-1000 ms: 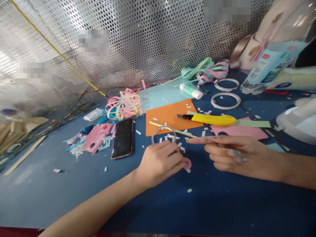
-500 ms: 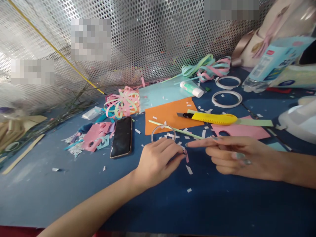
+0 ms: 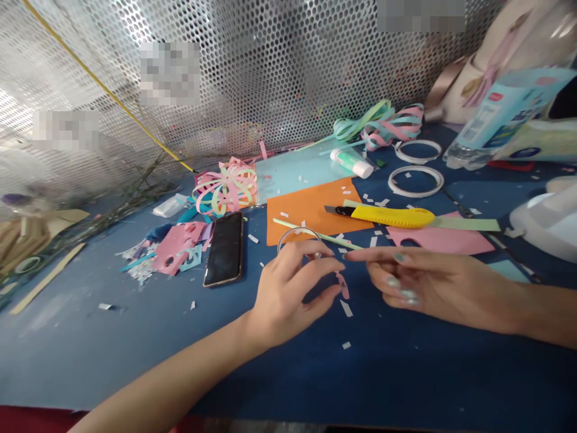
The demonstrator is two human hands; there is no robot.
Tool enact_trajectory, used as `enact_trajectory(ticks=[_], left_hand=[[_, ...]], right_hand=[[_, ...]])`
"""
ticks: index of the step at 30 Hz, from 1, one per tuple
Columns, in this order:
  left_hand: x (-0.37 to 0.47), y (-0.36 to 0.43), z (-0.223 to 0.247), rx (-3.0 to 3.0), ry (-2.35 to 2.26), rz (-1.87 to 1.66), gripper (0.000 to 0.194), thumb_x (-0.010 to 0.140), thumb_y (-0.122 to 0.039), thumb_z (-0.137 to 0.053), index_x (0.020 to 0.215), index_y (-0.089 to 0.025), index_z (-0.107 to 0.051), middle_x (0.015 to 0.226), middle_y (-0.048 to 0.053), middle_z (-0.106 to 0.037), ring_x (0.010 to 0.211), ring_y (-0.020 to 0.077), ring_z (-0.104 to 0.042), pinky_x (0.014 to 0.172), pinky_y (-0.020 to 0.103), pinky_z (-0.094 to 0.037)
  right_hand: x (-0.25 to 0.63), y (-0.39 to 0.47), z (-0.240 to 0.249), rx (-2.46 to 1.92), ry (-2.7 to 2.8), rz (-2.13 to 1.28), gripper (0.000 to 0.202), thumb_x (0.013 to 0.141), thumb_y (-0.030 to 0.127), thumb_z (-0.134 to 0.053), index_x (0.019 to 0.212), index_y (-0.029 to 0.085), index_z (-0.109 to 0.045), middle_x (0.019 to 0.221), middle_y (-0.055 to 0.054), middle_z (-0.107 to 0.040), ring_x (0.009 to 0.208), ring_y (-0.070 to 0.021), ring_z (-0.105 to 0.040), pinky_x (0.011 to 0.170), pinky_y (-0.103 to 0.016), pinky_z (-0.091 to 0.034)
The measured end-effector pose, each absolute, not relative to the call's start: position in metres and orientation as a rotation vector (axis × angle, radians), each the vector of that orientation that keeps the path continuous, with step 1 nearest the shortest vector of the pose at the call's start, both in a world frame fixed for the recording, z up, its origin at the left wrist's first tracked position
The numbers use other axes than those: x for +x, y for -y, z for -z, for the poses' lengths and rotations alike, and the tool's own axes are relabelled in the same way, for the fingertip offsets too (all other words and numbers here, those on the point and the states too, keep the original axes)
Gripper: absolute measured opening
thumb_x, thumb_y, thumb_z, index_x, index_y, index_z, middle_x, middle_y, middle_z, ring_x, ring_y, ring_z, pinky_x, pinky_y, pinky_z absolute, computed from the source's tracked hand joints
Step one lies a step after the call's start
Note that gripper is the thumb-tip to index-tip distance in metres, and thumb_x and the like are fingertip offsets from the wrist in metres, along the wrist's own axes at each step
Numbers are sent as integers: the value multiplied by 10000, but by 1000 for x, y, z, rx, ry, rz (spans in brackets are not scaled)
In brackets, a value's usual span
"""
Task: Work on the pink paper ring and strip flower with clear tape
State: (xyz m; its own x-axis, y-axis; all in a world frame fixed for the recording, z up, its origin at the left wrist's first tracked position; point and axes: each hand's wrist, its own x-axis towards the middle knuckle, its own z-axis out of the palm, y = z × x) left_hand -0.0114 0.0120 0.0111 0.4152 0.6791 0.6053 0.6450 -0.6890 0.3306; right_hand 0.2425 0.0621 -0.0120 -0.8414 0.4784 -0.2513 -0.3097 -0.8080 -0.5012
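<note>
Your left hand pinches a small curled pink paper piece between thumb and fingertips, just above the blue table. Your right hand is unclenched and empty, its forefinger stretched out, almost touching the left fingertips above the piece. Keep the pinch light so the thin paper does not crease. Just behind sit a clear tape ring, a flat orange sheet and a hard yellow utility knife; white scraps lie scattered around.
</note>
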Motion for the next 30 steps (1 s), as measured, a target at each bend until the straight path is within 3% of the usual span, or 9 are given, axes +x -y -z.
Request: enact_trajectory(ticks=[4, 8, 12, 20, 30], left_hand=[[-11, -12, -13, 2597, -1146, -1251, 273, 836, -93, -718, 1088, -192, -683, 1160, 95, -665, 1048, 196, -638, 813, 321, -559], [-7, -14, -15, 2425, -1092, -1318, 208, 853, -53, -698, 1023, -170, -664, 989, 49, -707, 930, 147, -666, 848, 312, -562], [-4, -16, -15, 2282, -1177, -1353, 127, 851, -102, -722, 915, -172, -638, 883, 21, -688, 858, 131, -656, 782, 279, -560], [-6, -16, -13, 2319, -1237, -1286, 114, 873, -192, -717, 986, -195, -699, 925, 50, -727, 868, 165, -674, 772, 316, -577], [-10, -15, -15, 2362, -1212, -1267, 93, 876, -183, -719, 955, -219, -754, 907, 30, -773, 828, 161, -692, 767, 338, -566]], right_hand=[[243, -69, 14, -450, 231, -2725, 394, 998, 202, -494, 1375, 133, -583, 682, 24, -504, 568, -90, -443, 564, -211, -431], [244, -70, 9, -372, 284, -2863, 389, 997, 260, -515, 1348, 119, -607, 620, 39, -441, 514, -91, -325, 524, -203, -381], [247, -67, 5, -266, 453, -2947, 413, 1019, 317, -478, 1389, 169, -585, 585, 50, -399, 496, -100, -229, 519, -204, -331], [250, -66, 11, -202, 578, -3002, 478, 1039, 383, -397, 1459, 189, -516, 557, 48, -411, 461, -105, -233, 493, -216, -296], [250, -66, 7, -239, 693, -2988, 500, 1039, 440, -388, 1473, 215, -496, 550, 53, -409, 444, -103, -216, 474, -226, -262]])
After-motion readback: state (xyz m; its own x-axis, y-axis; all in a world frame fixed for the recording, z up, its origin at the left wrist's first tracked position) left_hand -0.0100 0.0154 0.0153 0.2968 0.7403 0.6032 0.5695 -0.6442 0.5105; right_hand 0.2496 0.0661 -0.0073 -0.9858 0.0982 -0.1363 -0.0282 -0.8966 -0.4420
